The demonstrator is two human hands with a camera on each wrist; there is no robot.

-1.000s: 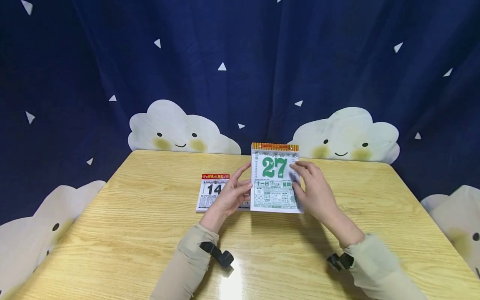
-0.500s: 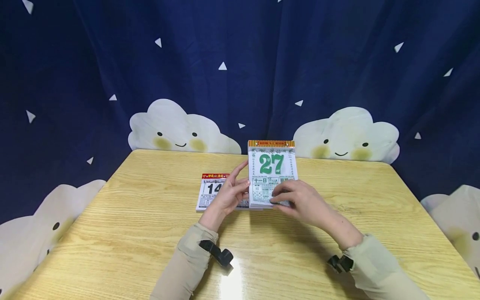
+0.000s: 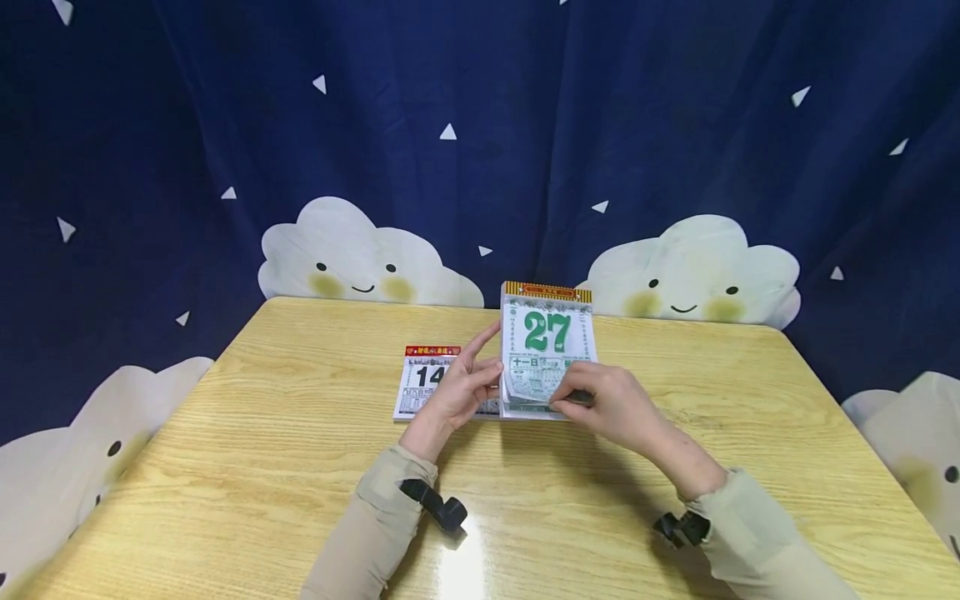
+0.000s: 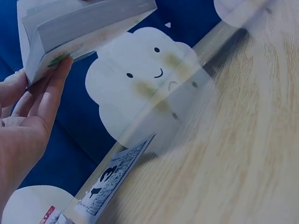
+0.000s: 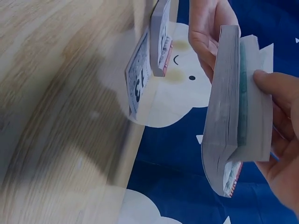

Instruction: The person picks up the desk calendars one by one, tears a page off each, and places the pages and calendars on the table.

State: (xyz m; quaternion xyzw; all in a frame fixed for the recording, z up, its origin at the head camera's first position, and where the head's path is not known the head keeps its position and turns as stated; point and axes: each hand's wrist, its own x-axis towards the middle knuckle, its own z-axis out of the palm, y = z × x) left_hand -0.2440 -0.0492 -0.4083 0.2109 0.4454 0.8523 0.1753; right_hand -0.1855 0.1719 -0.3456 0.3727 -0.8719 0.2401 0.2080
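Note:
A thick tear-off calendar (image 3: 546, 333) with a green 27 and an orange striped header is held up above the table. My left hand (image 3: 461, 387) grips its left edge, thumb in front and fingers behind. With thumb and fingers, my right hand (image 3: 615, 404) pinches the lower part of the top leaf, which bends away from the pad. In the right wrist view the lifted paper (image 5: 259, 121) stands apart from the thick block of pages, a gap between them. Behind my left hand lies a second calendar (image 3: 420, 377), marked 14 under a red header, partly covered.
A loose-looking sheet (image 4: 110, 179) printed 13 lies on the wooden table (image 3: 262, 467) beside the second calendar, mostly hidden in the head view. A dark blue curtain (image 3: 480, 150) with cloud figures hangs behind the table's back edge.
My right hand has moved from the calendar's right edge down to its lower front and now bends up the bottom of the top leaf. The left hand keeps its grip, nearly still.

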